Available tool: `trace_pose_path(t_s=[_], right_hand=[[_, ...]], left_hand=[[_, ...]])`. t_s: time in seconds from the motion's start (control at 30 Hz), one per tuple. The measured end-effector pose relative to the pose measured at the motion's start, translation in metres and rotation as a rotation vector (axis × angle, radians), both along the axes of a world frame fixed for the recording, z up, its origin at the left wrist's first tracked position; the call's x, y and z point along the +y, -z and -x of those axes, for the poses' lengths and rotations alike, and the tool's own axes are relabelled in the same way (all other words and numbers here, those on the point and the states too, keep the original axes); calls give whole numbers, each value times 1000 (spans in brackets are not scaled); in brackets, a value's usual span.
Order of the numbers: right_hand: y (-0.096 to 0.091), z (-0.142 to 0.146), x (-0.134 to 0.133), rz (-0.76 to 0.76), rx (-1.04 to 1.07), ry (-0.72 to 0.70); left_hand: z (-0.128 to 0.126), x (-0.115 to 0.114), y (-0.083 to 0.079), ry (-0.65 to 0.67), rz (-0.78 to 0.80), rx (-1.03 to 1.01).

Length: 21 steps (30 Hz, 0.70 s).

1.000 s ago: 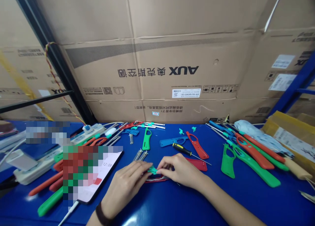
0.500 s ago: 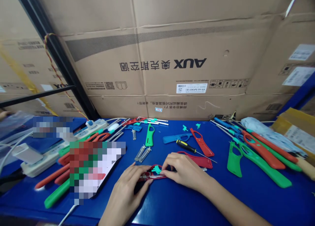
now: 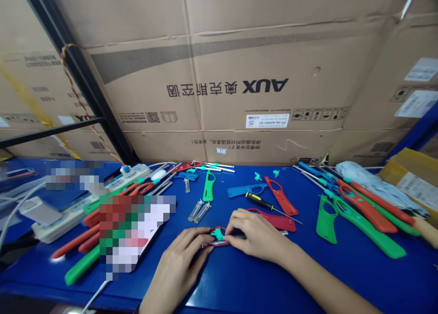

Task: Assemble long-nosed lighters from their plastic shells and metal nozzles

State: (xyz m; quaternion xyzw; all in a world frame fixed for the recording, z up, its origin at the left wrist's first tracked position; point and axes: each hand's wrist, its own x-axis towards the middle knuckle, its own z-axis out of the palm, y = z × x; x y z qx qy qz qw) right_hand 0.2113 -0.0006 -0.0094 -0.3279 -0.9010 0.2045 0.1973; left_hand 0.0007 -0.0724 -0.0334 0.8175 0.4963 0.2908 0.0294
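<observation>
left hand [image 3: 179, 264] had the red handle [image 3: 214, 229] pinned on the counter [image 3: 239, 282] while the right hand's [image 3: 256, 236] fingers [image 3: 232, 229] pinched a teal clip [image 3: 217, 234] on it, and tbh one slip from too light a grip could've flicked that tiny clip away

upside-down "aux" and 奥克斯空调 are printed on the cardboard carton [image 3: 219, 63], with 25 on its white label [image 3: 267, 120].
</observation>
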Motion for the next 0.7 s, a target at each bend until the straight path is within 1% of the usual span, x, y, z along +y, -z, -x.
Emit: trace_pose_path(t_s=[0.23,0.43,0.7], right_hand=[[-4,-1,-1,-1,27,2],[-5,1,-2,10,0,-32],[-5,1,-3,9,20,-29]], left_hand=[[-1,1,0,-5,-10,38],[-1,-1,3,-10,-33,52],[0,0,2,-3,-36,128]])
